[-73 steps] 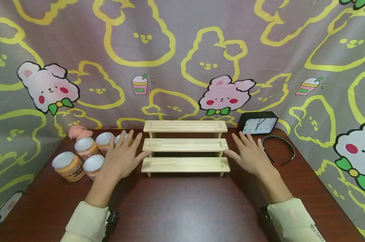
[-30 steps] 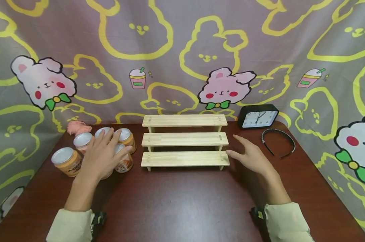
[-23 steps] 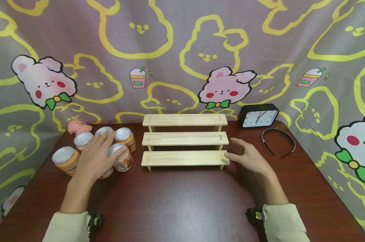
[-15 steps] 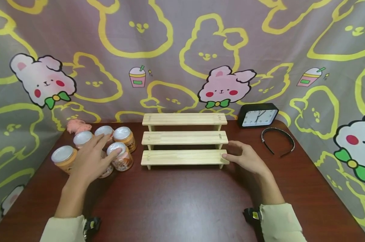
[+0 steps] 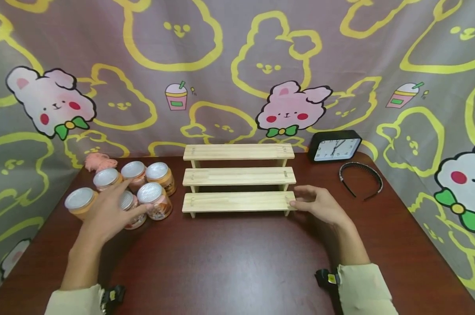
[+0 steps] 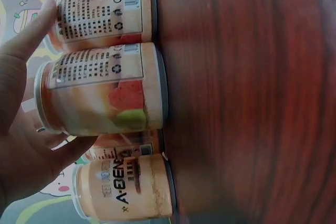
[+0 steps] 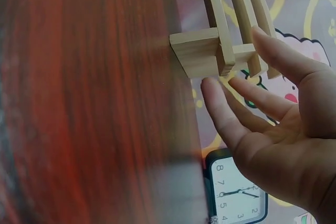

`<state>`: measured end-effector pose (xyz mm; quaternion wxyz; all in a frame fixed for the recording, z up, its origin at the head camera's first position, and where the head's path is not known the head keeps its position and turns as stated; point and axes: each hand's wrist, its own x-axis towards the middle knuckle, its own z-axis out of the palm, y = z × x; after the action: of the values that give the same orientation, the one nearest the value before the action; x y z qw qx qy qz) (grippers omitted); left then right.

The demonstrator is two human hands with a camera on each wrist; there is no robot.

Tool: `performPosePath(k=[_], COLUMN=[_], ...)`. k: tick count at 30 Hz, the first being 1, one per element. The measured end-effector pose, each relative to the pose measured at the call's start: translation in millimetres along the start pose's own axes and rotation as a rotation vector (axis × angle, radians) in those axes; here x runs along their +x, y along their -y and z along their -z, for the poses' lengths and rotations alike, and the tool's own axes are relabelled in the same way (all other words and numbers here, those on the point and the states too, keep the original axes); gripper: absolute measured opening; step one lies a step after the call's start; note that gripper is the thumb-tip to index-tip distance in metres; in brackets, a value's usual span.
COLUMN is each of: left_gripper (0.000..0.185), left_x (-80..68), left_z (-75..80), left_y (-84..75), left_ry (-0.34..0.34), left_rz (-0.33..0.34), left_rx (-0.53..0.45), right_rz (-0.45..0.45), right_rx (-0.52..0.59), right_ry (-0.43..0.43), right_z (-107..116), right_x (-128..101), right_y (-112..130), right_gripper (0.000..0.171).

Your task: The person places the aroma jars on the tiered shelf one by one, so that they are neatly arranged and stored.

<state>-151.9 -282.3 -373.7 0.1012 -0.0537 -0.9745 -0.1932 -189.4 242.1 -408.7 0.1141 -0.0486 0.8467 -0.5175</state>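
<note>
Several orange cans with silvery lids, among them a front can [image 5: 134,217], stand on the left of the table. Over them reaches my left hand [image 5: 107,210], its thumb and fingers spread to either side of the front can's lid. The left wrist view shows that hand [image 6: 29,145] around the top of a can [image 6: 107,90], the thumb reaching along the neighbouring can [image 6: 102,11]. In the middle stands a three-step wooden rack [image 5: 239,201]. My right hand [image 5: 320,205] is at its right end, thumb and fingers loosely bent and apart at the lowest board [image 7: 218,51].
Behind the rack's right end stands a black clock [image 5: 335,146], with a dark headband [image 5: 361,179] lying before it. A crumpled pink item [image 5: 99,162] lies behind the cans. A patterned curtain [image 5: 217,52] hangs along the brown table's [image 5: 237,262] back and sides.
My left hand has moved left and nearer, from the cans beside the rack to the front can. My right hand has drawn its spread fingers in at the rack's right end.
</note>
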Motion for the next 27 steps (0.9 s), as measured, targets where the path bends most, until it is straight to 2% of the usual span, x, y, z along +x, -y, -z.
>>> performPosePath(k=[6,11,13,20,27], left_gripper=[0.093,0.081,0.082,0.098,0.095], left_x=[-3.7,-6.7,-8.3,-17.8,-20.1], left_z=[-0.1,-1.2,-1.4,-4.4,-7.2], left_y=[10.5,19.9,21.4,20.5,21.6], left_ry=[-0.020,-0.037,-0.036,-0.022,-0.038], left_rz=[-0.038,-0.062,-0.037,0.172,0.258], left_rx=[-0.064,-0.186,-0.239,-0.346,-0.408], right_rz=[0.014,-0.003,-0.008,-0.004,-0.003], right_rx=[0.098,0.154,0.172,0.184,0.196], right_ry=[0.025,0.015,0.010,0.039,0.042], right_z=[0.6,1.2,1.8,3.1,1.0], right_x=[0.4,1.2,1.1,0.8,1.0], right_y=[-2.8,-5.5,-6.2,-9.2,-11.2], right_gripper=[0.060,0.054,0.053,0.054,0.053])
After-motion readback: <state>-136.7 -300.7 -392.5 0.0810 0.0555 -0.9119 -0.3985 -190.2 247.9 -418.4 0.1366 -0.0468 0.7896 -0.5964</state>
